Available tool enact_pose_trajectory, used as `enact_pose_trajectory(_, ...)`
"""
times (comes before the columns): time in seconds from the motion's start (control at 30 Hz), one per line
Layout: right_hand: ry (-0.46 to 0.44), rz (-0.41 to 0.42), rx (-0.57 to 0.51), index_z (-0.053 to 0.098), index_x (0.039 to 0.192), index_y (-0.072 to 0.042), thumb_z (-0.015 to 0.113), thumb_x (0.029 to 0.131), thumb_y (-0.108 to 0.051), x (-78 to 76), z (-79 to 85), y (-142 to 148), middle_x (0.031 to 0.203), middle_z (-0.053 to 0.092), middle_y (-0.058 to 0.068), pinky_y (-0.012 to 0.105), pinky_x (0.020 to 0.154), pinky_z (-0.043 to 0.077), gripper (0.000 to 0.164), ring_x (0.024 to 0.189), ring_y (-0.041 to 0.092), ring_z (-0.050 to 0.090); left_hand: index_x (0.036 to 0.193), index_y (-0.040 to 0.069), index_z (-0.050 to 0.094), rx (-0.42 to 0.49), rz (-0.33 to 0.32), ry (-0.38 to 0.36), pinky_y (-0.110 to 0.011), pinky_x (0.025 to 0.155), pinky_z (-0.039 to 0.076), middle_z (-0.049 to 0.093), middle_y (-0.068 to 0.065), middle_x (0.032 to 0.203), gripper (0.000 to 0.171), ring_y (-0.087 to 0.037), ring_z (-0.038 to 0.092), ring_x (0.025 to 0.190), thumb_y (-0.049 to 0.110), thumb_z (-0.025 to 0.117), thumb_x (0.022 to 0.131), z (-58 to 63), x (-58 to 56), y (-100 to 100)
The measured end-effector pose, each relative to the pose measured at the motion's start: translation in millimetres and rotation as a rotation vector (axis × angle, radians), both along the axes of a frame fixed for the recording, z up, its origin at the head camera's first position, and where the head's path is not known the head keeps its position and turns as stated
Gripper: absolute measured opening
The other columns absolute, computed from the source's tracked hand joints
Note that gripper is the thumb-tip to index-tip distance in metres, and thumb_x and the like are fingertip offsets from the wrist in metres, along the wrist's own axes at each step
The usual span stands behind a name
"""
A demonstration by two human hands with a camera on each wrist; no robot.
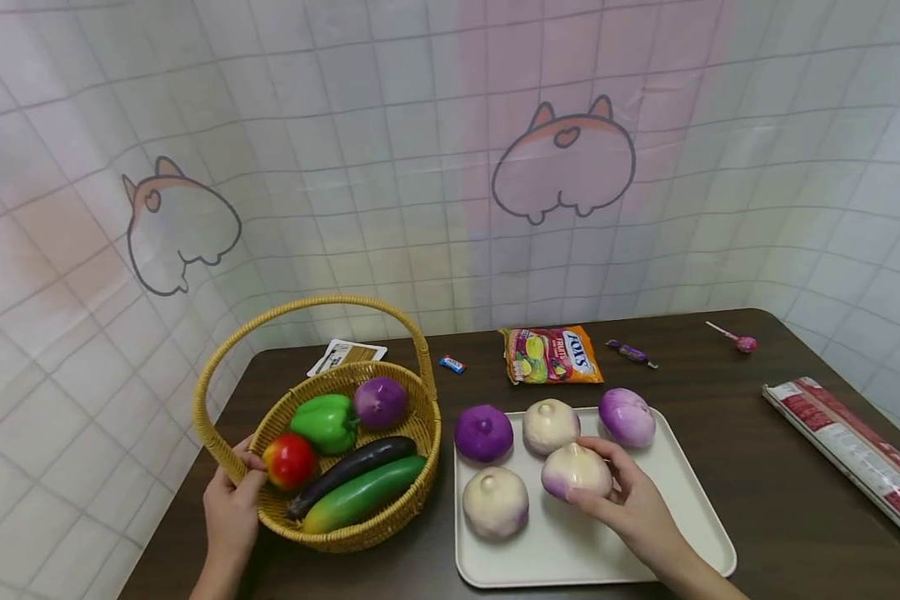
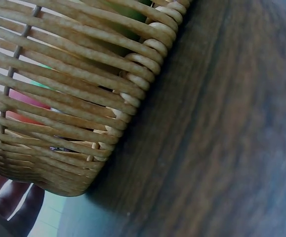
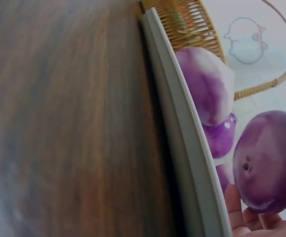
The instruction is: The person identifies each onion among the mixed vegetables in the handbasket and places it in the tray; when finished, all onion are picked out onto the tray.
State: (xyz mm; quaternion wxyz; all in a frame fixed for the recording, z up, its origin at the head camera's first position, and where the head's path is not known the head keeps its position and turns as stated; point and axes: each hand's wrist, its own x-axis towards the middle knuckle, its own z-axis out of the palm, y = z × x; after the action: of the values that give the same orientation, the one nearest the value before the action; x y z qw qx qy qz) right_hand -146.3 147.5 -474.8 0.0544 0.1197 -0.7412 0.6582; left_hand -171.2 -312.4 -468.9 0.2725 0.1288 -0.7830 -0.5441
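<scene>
the right hand (image 1: 633,508), right of centre low in the frame, has its grip pinching a cream-and-purple bulb (image 1: 576,471), thumb on the near side and fingers round the far side. the bulb is over the pale tray (image 1: 686,525), its purple underside and dark root spot turned to the right wrist camera. about it on the tray are a deep purple bulb (image 1: 483,433) at the upper left corner, a cream bulb (image 1: 551,426) just behind, a second cream bulb (image 1: 495,502) to the left and a mauve bulb (image 1: 627,417) near the upper right corner.

the left hand (image 1: 234,492), at lower left, has its grip closed on the rim of the wicker basket (image 1: 360,536), by the foot of the raised handle. inside lie a red fruit (image 1: 291,461) right by that thumb, a green pepper (image 1: 326,423), a purple round vegetable (image 1: 381,403), a dark eggplant (image 1: 356,468) and a long green vegetable (image 1: 367,493) side by side.

along the back of the dark bench (image 1: 742,417) are a small blue sweet (image 1: 452,364), a fruit-sweets bag (image 1: 553,355), a purple-wrapped sweet (image 1: 632,353) and a pink lollipop (image 1: 746,343); a long red-and-white packet (image 1: 855,454) lies at the right edge of the frame.
</scene>
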Motion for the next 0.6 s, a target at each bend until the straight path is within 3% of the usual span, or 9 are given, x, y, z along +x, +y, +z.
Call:
enact_pose_trajectory(0.3,0.046,-0.011,0.106,0.05,0.133,-0.008,0.075,0.083,-0.009,1.8,-14.2,2,0.13,0.053,0.01,0.019,0.085,0.046,0.056,0.105,0.006,0.054,0.099,-0.008,0.057,0.019,-0.02,-0.013,-0.009,0.08,0.039,0.056,-0.013,0.135,0.012,-0.005,0.049,0.11,-0.002,0.052,0.09,-0.5,-2.0,3)
enact_pose_trajectory(0.6,0.155,0.048,0.131,0.048,0.134,-0.002,0.076,0.08,-0.006,-0.7,-16.6,1,0.133,0.052,0.014,0.015,0.09,0.043,0.06,0.113,0.001,0.05,0.099,-0.01,0.055,0.053,-0.016,-0.008,-0.008,0.081,0.039,0.054,-0.014,0.136,0.012,-0.007,0.048,0.112,-0.003,0.051,0.09,0.8,0.6,2)
